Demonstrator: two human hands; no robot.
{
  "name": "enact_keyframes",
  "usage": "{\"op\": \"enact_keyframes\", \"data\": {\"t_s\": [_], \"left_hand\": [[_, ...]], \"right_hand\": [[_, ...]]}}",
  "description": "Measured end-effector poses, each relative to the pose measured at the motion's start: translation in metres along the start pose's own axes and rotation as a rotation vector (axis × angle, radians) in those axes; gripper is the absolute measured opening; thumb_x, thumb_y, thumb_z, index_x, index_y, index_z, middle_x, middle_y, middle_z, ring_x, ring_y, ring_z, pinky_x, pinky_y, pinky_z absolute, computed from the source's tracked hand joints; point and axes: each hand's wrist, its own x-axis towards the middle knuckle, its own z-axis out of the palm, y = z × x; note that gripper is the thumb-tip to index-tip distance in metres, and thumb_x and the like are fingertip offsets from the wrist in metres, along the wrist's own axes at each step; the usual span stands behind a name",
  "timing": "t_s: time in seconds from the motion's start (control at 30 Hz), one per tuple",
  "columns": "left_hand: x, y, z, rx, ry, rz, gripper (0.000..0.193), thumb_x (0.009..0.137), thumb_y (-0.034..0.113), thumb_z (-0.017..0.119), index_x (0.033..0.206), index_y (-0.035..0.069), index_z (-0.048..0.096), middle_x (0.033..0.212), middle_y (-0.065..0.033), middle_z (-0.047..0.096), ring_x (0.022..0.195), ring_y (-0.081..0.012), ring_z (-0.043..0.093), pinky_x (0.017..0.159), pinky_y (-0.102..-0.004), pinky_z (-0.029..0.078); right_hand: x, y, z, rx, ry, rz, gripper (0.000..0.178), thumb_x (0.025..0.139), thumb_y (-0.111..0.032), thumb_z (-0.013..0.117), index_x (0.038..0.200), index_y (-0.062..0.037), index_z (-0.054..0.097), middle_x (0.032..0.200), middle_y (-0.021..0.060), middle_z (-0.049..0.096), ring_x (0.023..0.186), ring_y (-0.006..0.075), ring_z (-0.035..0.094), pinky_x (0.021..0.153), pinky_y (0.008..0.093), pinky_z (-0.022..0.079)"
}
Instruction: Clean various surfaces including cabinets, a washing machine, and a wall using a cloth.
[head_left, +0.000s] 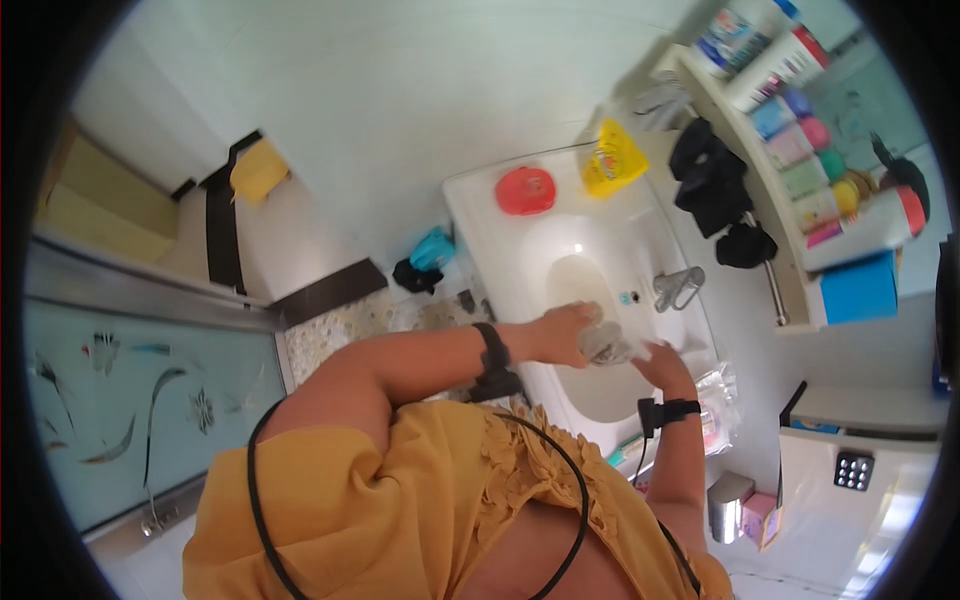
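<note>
Over the white sink basin [585,225], my left hand [568,332] is closed around a clear, glassy cup or jar [604,345]. The cup is tilted, with its round end toward my right hand. My right hand [662,368] is beside it, fingers bent around a pale, whitish thing [636,349] that reaches the cup. Motion blur hides what the pale thing is. A metal faucet [679,289] stands on the sink's right side, past both hands.
A red dish [525,190] and a yellow pouch [615,160] sit on the sink's far rim. Bottles and tubs crowd a shelf [740,130] at right, with black cloths [708,175] hanging below. Packages [715,410] lie right of the sink. A glass screen [150,400] stands at left.
</note>
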Motion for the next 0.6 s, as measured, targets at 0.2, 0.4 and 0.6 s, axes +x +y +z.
{"op": "enact_keyframes", "data": {"t_s": [0.2, 0.4, 0.6], "left_hand": [[-0.174, -0.097, -0.095, -0.470, -0.030, -0.329, 0.085, 0.075, 0.019, 0.077, 0.147, 0.000, 0.036, 0.128, -0.0192, 0.061, 0.114, -0.0254, 0.059, 0.097, -0.0328, 0.047], [-0.354, -0.088, -0.202, -0.956, 0.378, -0.670, 0.080, 0.076, 0.015, 0.077, 0.145, 0.001, 0.038, 0.114, -0.0095, 0.066, 0.100, -0.0174, 0.062, 0.089, -0.0317, 0.050], [-0.470, -0.133, -0.247, -0.488, 0.788, -0.667, 0.078, 0.070, 0.022, 0.086, 0.132, -0.003, 0.046, 0.122, -0.0158, 0.062, 0.110, -0.0217, 0.059, 0.095, -0.0335, 0.048]], "right_hand": [[-0.011, -0.122, -0.030, 0.338, 0.299, -0.271, 0.039, 0.086, -0.019, 0.071, 0.120, -0.0025, 0.062, 0.120, 0.0184, 0.063, 0.114, 0.0353, 0.058, 0.096, 0.0407, 0.048], [0.002, -0.369, -0.026, 0.318, 0.053, -0.873, 0.034, 0.090, -0.014, 0.066, 0.122, -0.0037, 0.061, 0.119, 0.0176, 0.062, 0.112, 0.0339, 0.059, 0.094, 0.0376, 0.049], [-0.005, -0.611, 0.018, 0.842, -0.551, -0.767, 0.055, 0.093, -0.024, 0.065, 0.139, -0.0028, 0.045, 0.129, 0.0123, 0.057, 0.111, 0.0220, 0.061, 0.089, 0.0333, 0.052]]}}
